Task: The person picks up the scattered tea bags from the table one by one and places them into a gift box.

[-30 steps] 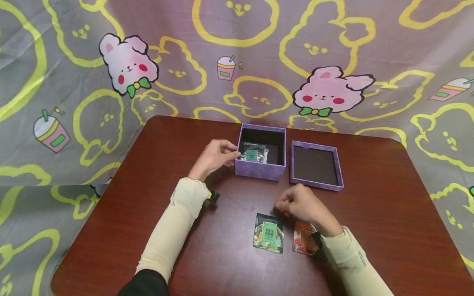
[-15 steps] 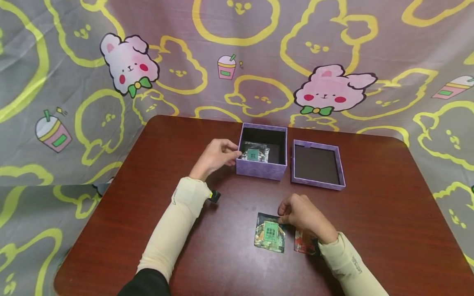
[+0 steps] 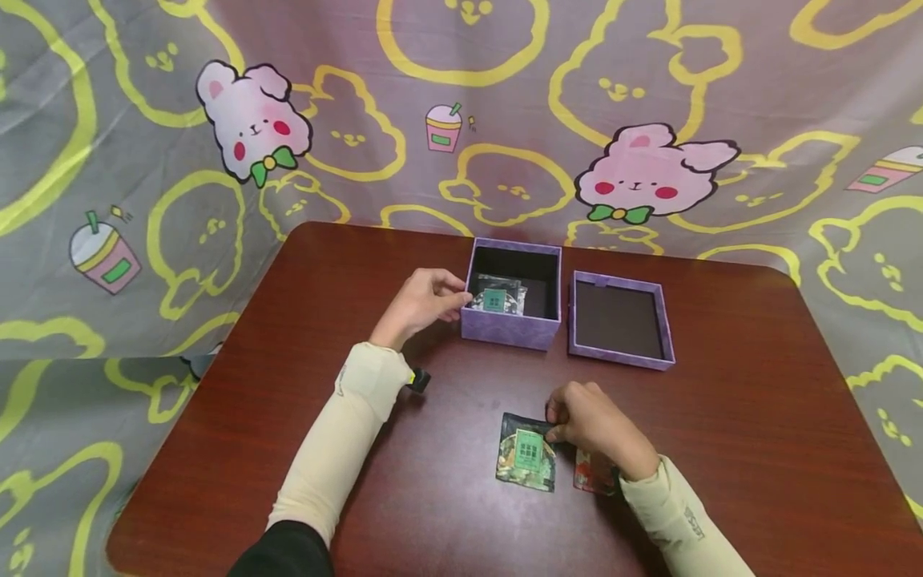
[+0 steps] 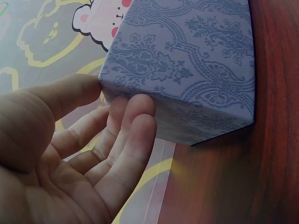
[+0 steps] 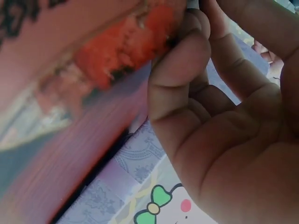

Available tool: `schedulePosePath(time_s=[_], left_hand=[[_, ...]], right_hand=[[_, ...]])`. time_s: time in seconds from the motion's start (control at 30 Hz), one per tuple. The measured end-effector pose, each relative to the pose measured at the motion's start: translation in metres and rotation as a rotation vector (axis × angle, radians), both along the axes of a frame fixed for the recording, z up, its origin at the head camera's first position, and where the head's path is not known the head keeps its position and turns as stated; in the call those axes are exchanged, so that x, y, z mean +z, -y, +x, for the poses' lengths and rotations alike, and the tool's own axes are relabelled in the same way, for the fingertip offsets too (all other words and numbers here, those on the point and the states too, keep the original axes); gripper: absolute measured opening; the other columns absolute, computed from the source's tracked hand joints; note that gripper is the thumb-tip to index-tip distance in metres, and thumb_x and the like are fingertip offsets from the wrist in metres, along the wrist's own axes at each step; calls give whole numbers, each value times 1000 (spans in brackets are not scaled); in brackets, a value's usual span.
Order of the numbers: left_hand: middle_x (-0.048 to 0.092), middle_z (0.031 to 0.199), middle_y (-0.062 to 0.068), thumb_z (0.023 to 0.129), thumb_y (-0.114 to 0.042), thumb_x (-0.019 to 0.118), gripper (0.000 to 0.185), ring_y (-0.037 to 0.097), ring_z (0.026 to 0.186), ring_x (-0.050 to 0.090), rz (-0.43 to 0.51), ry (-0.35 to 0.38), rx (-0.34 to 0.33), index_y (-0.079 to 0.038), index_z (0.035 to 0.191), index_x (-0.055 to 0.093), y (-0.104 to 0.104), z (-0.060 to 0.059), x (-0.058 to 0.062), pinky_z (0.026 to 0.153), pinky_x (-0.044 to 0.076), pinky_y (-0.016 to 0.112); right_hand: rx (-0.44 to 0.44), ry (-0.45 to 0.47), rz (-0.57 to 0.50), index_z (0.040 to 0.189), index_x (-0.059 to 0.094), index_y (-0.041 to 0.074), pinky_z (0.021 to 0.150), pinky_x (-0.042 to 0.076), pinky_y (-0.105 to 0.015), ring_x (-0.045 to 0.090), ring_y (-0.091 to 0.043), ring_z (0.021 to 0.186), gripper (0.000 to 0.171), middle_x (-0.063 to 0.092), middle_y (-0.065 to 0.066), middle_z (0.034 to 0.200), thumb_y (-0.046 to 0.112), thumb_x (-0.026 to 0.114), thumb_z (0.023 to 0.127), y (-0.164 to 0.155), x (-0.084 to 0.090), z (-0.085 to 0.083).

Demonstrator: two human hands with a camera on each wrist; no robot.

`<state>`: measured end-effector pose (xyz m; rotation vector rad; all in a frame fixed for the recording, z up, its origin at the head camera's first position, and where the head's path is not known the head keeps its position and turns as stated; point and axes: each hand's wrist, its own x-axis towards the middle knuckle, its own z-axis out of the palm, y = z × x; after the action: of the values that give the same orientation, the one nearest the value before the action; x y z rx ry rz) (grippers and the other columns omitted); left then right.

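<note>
My left hand (image 3: 425, 300) holds the near left side of an open purple patterned box (image 3: 510, 330). In the left wrist view its thumb is at the box's corner and the curled fingertips lie against the wall. Inside the box are clear-and-silver sachets (image 3: 494, 301), the top one with a green label. My right hand (image 3: 591, 421) pinches the upper right corner of a flat green-labelled sachet (image 3: 528, 453) on the table. A red sachet (image 3: 593, 474) lies to its right, partly hidden under that hand and wrist; its orange-red print (image 5: 126, 44) fills the upper left of the right wrist view.
The purple lid (image 3: 622, 320), dark inside, lies upturned to the right of the box. Everything stands on a reddish-brown table (image 3: 288, 336). Behind it hangs a curtain (image 3: 346, 48) printed with cartoon rabbits.
My right hand has come down and slightly toward me, from above the sachets to the corner of the green-labelled one. My left hand stays at the box.
</note>
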<state>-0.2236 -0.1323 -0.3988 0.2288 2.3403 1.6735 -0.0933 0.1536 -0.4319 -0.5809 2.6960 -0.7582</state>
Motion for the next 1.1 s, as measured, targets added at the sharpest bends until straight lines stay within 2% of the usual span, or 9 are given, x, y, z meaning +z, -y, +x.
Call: schedulePosePath(time_s=[0.2, 0.4, 0.63, 0.8, 0.9, 1.1], left_hand=[[72, 91, 15, 91, -10, 76, 29, 43, 83, 70, -4, 4, 5, 5, 114, 68, 0, 0, 1, 79, 59, 51], [72, 90, 15, 91, -10, 76, 24, 42, 82, 70, -5, 4, 11, 1, 110, 69, 1, 2, 1, 79, 59, 52], [73, 89, 13, 91, -11, 76, 24, 36, 77, 71, -22, -12, 8, 2, 110, 69, -1, 2, 2, 76, 60, 49], [73, 89, 13, 91, -11, 76, 23, 36, 77, 71, -18, -10, 0, 2, 109, 69, -1, 1, 2, 78, 59, 52], [72, 89, 14, 91, -10, 76, 25, 37, 78, 71, -9, -4, -1, 3, 110, 69, -1, 1, 2, 79, 58, 54], [72, 89, 14, 91, -10, 77, 23, 35, 76, 71, -13, -5, 11, 2, 109, 69, -1, 1, 3, 79, 59, 53]], right_hand=[[14, 11, 17, 68, 60, 14, 48, 43, -27, 48, -8, 48, 32, 52, 11, 58, 6, 91, 70, 2, -1, -1], [65, 17, 30, 67, 59, 16, 50, 41, -26, 46, -8, 53, 30, 50, 12, 59, 6, 87, 75, 3, 1, 1], [-3, 46, -68, 73, 61, 16, 53, 45, -27, 50, -8, 55, 26, 54, 10, 62, 3, 82, 80, 1, 6, 1], [-45, 92, -125, 81, 67, 13, 58, 49, -27, 56, -7, 61, 19, 62, 9, 67, 5, 84, 79, 0, 3, 0], [-64, 92, -134, 80, 68, 13, 60, 50, -28, 57, -7, 62, 18, 62, 9, 67, 8, 85, 79, -1, 2, 0], [-68, 101, -169, 82, 68, 11, 54, 51, -28, 57, -9, 58, 13, 62, 5, 65, 2, 77, 86, -3, 3, 1]])
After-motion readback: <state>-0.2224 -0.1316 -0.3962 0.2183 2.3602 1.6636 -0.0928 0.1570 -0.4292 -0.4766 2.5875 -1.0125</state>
